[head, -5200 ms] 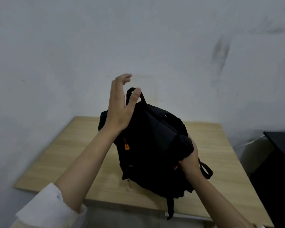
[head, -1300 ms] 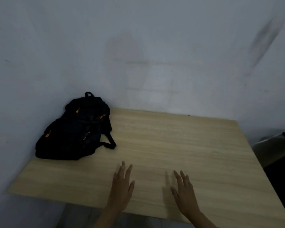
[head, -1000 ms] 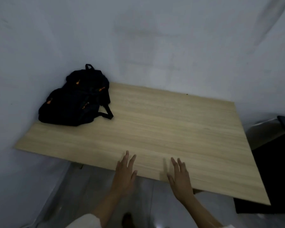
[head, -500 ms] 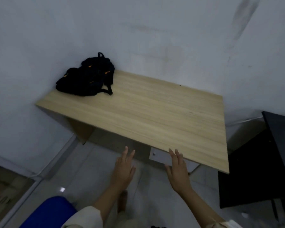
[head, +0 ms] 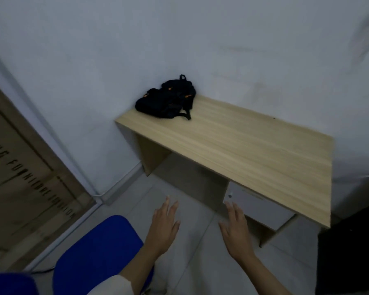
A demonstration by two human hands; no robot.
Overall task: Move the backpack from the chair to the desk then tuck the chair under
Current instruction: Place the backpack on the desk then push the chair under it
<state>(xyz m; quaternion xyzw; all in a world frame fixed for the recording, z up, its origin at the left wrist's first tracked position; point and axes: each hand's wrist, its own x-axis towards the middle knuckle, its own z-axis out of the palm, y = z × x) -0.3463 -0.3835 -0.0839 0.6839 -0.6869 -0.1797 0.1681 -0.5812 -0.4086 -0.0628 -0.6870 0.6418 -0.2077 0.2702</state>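
Observation:
The black backpack (head: 165, 101) with orange zip pulls lies flat on the far left corner of the light wooden desk (head: 254, 150), against the wall. The chair's blue seat (head: 96, 252) shows at the lower left, standing away from the desk over the tiled floor. My left hand (head: 163, 227) and my right hand (head: 235, 229) hover palms down, fingers apart, between the chair and the desk's front edge. Neither touches anything.
A white drawer front (head: 258, 204) sits under the desk's right side. A brown cardboard box (head: 19, 188) with printed letters leans at the left wall. Something black (head: 349, 241) stands right of the desk. Another blue surface (head: 9, 284) shows at the bottom left corner.
The backpack was set down and released on the desk. My view has swung back and to the left since then, the hands have drawn off the desk and the blue chair seat has come into sight.

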